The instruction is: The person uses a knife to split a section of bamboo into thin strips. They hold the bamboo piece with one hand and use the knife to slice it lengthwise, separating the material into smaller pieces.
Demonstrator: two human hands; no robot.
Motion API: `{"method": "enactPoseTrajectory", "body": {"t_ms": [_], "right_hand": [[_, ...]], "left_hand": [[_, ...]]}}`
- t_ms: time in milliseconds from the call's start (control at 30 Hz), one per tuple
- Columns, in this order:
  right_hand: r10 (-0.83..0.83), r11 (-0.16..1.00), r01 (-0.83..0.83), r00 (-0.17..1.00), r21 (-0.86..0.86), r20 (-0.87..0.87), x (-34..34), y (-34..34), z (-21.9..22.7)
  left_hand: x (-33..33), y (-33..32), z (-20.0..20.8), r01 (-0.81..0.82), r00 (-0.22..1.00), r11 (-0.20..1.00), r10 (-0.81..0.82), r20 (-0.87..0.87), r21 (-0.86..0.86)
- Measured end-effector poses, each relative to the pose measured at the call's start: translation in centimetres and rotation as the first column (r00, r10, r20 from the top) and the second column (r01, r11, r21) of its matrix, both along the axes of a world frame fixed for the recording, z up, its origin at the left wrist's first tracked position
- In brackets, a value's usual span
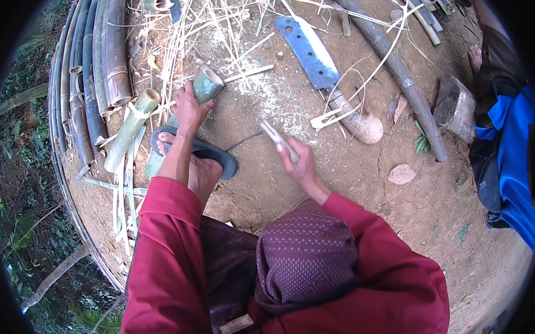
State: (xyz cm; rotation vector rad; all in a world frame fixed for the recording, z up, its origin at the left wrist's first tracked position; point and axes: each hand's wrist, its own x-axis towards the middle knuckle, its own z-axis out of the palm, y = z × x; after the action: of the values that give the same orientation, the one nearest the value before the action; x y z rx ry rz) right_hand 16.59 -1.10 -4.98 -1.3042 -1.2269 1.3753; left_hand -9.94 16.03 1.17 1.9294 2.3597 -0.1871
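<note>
Head view: left hand [189,108] grips a green bamboo section [203,88] pinned underfoot on the dirt ground [338,176], while right hand [297,160] fingers clasp a thin saw [272,134]. Sawing appears under way; the next stroke likely needs the bamboo held steady.

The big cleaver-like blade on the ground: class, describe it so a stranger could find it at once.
Start at the bare earth ground strewn with pale bamboo shavings. Ahead of the right hand lies a broad, flat, blue-grey metal chopping blade with a rounded wooden handle. It alone is metal; its neighbours are round bamboo poles.
</note>
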Motion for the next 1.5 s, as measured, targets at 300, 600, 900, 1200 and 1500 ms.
{"method": "enactPoseTrajectory", "body": {"t_ms": [300, 600, 900, 1200, 1500], "right_hand": [[-0.056, 0.998, 0.056, 0.998, -0.023, -0.016, 2.4, -3.3, 2.5], [-0.399, 0.806, 0.196, 0.877, -0.559, -0.268, 12.3, -17.0, 6.5], [-0.487, 0.720, 0.568, 0.823, -0.398, 0.293, 18.9, -24.2, 10.7], [-0.159, 0.977, 0.207, 0.533, 0.054, 0.831, 22.9, -24.6, 17.8], [-0.197, 0.972, 0.193, 0.375, 0.132, 0.906, 17.2, -14.2, 7.1]], "left_hand": [[2.1, -2.5, 1.1, -0.068, 0.995, 0.996, 0.072, -0.070, 0.058], [0.9, -5.0, 4.9, -0.105, 0.989, 0.994, 0.104, -0.106, -0.002], [-1.5, -5.0, 16.1, 0.009, 0.990, 0.998, -0.018, 0.140, 0.065], [-4.0, -3.5, 38.0, -0.190, 0.492, 0.937, -0.166, 0.854, 0.291], [-4.9, -3.2, 35.6, -0.379, 0.434, 0.824, -0.244, 0.868, 0.421]]}}
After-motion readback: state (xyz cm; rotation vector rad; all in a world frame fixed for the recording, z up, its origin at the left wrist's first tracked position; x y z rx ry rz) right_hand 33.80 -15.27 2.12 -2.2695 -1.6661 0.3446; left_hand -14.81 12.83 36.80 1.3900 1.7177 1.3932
